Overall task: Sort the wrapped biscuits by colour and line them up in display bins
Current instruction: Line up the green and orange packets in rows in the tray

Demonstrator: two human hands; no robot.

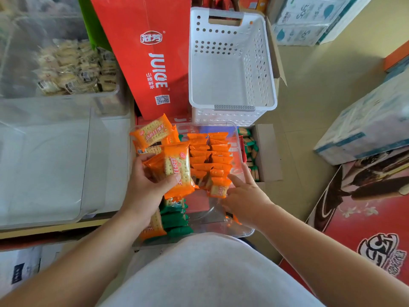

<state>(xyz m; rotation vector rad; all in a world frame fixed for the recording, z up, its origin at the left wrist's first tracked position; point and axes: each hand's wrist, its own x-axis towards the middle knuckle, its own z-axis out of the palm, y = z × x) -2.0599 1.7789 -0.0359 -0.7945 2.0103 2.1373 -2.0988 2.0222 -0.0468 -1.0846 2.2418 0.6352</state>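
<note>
Now the left hand (150,187) grips a small stack of orange packets (177,167), thumb across the top one, while the right hand (245,196) just beside it lays straight fingers on the nearest packet (218,189) of the orange rows (210,154) standing beyond its fingertips in the clear bin (240,140).

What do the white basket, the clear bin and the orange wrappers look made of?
White basket: likely matte moulded plastic, punched holes.
Clear bin: glossy transparent plastic, contents show through.
Orange wrappers: thin shiny film, crimped ends.
</note>
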